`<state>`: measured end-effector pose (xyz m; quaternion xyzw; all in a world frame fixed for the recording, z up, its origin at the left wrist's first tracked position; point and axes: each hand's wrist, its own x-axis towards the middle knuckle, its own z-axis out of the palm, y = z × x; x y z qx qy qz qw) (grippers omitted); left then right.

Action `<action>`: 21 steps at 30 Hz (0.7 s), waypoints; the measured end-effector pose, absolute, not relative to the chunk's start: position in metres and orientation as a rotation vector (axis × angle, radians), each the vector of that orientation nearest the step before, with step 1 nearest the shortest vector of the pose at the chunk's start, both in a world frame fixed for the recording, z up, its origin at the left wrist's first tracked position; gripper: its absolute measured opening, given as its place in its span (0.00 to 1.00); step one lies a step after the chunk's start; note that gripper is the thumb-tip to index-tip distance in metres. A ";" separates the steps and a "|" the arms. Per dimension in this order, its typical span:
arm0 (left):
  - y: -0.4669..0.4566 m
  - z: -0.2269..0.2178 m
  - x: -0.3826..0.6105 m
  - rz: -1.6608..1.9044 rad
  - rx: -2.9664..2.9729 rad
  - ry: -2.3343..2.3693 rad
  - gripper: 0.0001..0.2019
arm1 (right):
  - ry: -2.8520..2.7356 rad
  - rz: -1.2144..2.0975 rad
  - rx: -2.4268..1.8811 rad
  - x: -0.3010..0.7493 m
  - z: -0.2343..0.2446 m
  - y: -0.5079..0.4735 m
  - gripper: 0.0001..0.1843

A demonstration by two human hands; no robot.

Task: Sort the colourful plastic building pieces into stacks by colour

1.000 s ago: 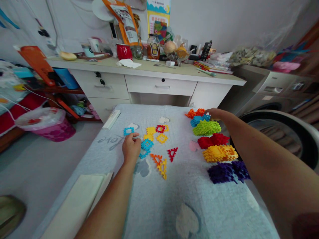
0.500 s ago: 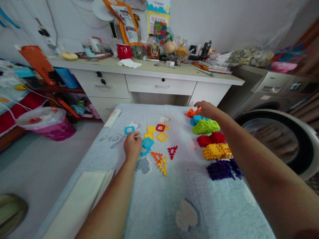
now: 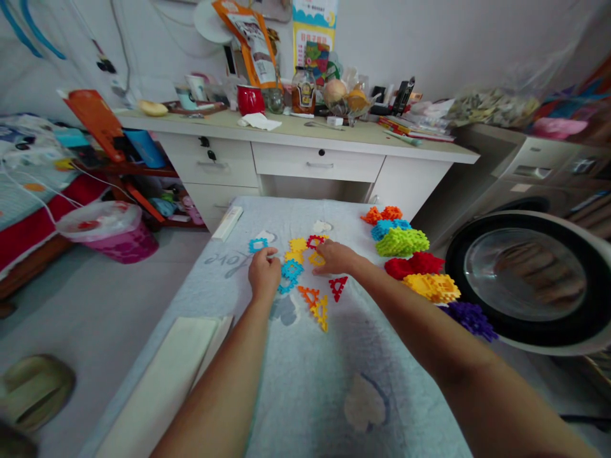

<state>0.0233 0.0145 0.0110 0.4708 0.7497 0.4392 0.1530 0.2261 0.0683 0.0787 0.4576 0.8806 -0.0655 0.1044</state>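
The pink plastic bin (image 3: 117, 245) on the floor at the left is lined with a clear bag, its contents too blurred to tell; on the white desk (image 3: 310, 137) beyond stand a red mug (image 3: 251, 100) and a glass jar (image 3: 305, 89), what they hold unclear. The flat plastic frame pieces (image 3: 309, 294) lie in the middle of the pale blue cloth-covered table (image 3: 305, 381); the left hand (image 3: 264, 275) rests there with fingers curled, just beside the blue square frames (image 3: 291, 270), and whether it pinches one I cannot tell; the right hand (image 3: 335, 257) lies palm down, fingers loose and unclenched, its tips on the yellow square frame (image 3: 316, 259), the red triangle frame (image 3: 338, 287) just beside its wrist. The colour-sorted heaps of pieces (image 3: 401, 242) run along the table's right edge, the purple heap (image 3: 470, 316) at the very brink; a white folded sheet (image 3: 162, 381) lies along the left edge; the near stretch of cloth between the forearms lies open.
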 end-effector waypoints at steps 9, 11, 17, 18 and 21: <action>0.013 0.013 0.024 1.247 1.341 2.151 0.15 | 2.591 -0.329 1.554 0.238 0.086 0.056 0.16; 0.013 0.013 0.024 1.252 1.349 2.148 0.14 | 2.597 -0.376 1.578 0.241 0.086 0.055 0.18; 0.015 0.010 0.023 1.251 1.356 2.152 0.15 | 2.500 -0.353 1.844 0.250 0.070 0.052 0.21; 0.015 0.010 0.023 1.248 1.357 2.154 0.15 | 2.502 -0.335 1.888 0.252 0.069 0.052 0.23; 0.014 0.012 0.023 1.247 1.365 2.150 0.14 | 2.532 -0.314 1.912 0.251 0.070 0.050 0.25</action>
